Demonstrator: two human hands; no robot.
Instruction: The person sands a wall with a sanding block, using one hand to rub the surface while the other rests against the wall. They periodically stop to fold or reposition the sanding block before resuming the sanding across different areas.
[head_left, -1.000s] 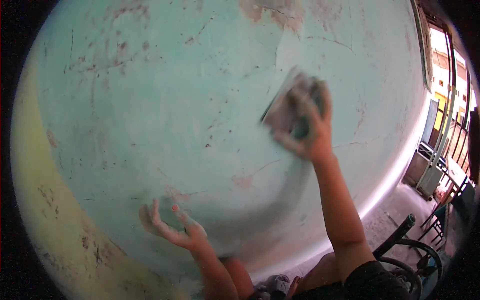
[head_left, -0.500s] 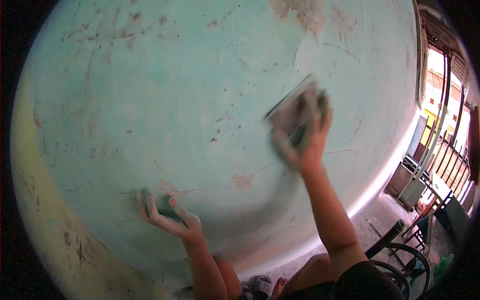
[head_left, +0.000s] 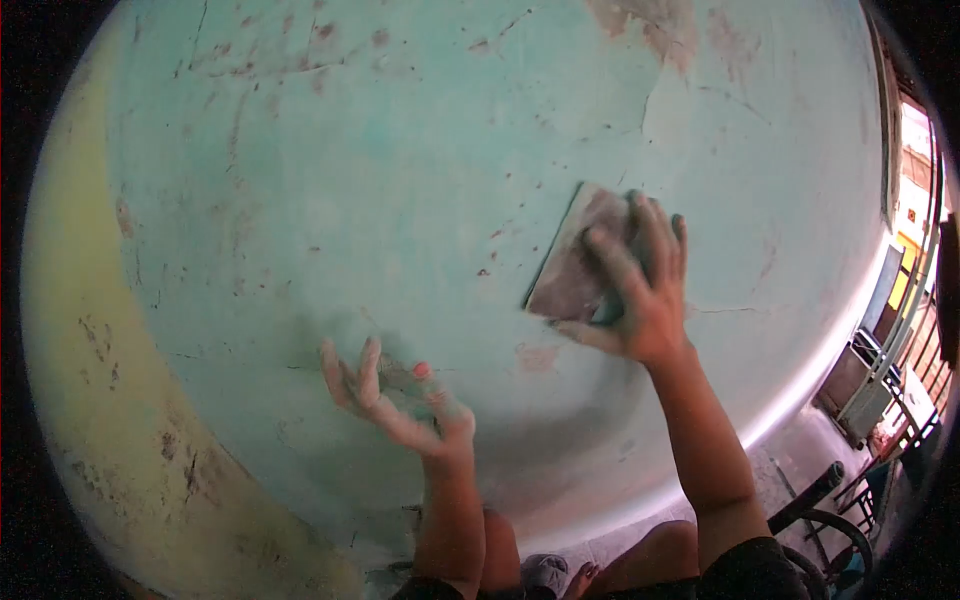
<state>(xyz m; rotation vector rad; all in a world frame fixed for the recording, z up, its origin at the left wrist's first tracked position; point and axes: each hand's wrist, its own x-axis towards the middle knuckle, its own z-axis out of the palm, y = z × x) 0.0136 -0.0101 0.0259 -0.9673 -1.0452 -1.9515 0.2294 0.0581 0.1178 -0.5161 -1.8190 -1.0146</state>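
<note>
My right hand (head_left: pixel 645 290) presses a greyish-brown piece of sandpaper (head_left: pixel 575 255) flat against the pale green wall (head_left: pixel 400 200). Its fingers spread over the sheet's right part, and the thumb lies at the lower edge. Lower and to the left, my left hand (head_left: pixel 400 400) is raised close to the wall, dusted white, with its fingers apart and nothing in them. Around the hands the wall shows dark specks, thin cracks and a worn pinkish patch (head_left: pixel 538 357).
A yellowish band (head_left: pixel 120 420) borders the green paint at the left. Peeled plaster (head_left: pixel 650 25) shows at the top. My knees and feet are below. To the lower right stands a chair with a dark tubular frame (head_left: pixel 820 495); a barred opening (head_left: pixel 925 300) lies beyond.
My right hand has slid the sandpaper down and left across the wall. My left hand stays open, slightly higher. The view has turned left, so the wall marks appear further right.
</note>
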